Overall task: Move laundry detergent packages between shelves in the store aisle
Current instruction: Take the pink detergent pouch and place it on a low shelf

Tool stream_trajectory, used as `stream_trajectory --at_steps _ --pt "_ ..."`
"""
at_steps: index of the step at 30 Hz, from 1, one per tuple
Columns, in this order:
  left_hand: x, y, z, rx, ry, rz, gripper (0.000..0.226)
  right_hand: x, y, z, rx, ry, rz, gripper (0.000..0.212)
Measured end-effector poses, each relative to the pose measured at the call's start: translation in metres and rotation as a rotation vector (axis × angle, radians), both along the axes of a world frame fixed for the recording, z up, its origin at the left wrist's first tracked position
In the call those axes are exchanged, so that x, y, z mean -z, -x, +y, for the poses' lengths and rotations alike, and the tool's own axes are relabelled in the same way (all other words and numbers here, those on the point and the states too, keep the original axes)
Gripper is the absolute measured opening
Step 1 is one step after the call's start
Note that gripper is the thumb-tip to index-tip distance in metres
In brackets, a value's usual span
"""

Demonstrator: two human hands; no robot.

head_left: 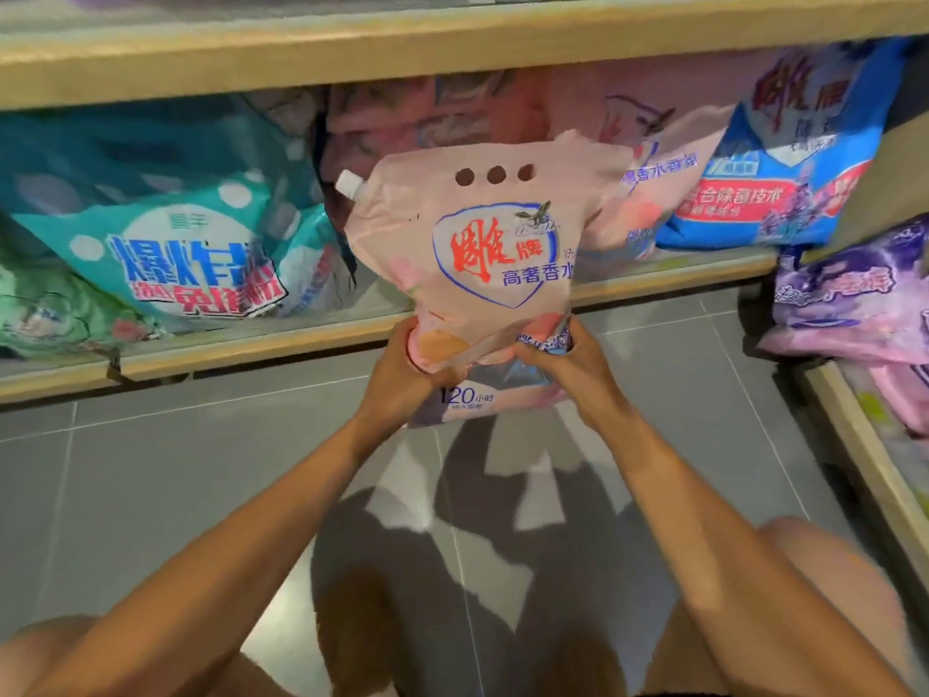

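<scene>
A pink detergent pouch [482, 254] with a white spout at its top left and three round holes along its top is held upright in front of the bottom shelf [251, 347]. My left hand [399, 377] grips its lower left corner. My right hand [565, 364] squeezes its lower right corner. The pouch's bottom hangs between my wrists, above the floor. Behind it on the shelf lie more pink pouches [648, 158], partly hidden.
Teal detergent bags [166, 233] fill the shelf's left side and a blue bag [784, 163] lies at the right. Purple and pink bags [854, 299] sit on a side shelf [864, 460] at the right. A wooden shelf board [402, 47] runs overhead. Grey floor tiles [176, 470] lie below, my knees at the bottom corners.
</scene>
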State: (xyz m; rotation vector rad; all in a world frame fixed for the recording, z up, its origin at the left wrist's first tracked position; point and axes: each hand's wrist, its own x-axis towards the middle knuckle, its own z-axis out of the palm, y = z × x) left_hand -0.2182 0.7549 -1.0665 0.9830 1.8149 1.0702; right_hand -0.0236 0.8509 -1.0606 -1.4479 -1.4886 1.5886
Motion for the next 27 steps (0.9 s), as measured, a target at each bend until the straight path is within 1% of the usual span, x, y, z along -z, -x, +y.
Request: stream_trajectory --at_steps 3,6,10,14,19,23,27 --pt "0.013 0.016 0.007 -0.040 -0.010 -0.013 0.065 0.008 0.015 0.012 -0.013 -0.019 0.007 0.047" --pt "0.009 0.036 0.024 -0.045 -0.041 0.018 0.070 0.006 0.036 0.028 -0.002 -0.072 0.016 0.036" --pt "-0.002 0.064 0.051 -0.087 -0.084 0.036 0.074 -0.007 0.068 0.053 0.001 -0.107 0.065 0.032" --pt "-0.012 0.085 0.073 -0.150 -0.153 0.050 0.078 -0.024 0.094 0.076 -0.032 -0.135 0.131 0.035" --pt "-0.009 0.102 0.100 -0.136 -0.191 0.047 0.081 -0.029 0.110 0.101 -0.030 -0.190 0.148 0.034" --pt "0.007 0.106 0.106 -0.120 -0.194 0.028 0.082 -0.013 0.112 0.106 -0.018 -0.192 0.133 0.037" --pt "0.021 0.112 0.107 -0.103 -0.197 0.051 0.082 0.008 0.115 0.105 0.006 -0.233 0.112 0.041"
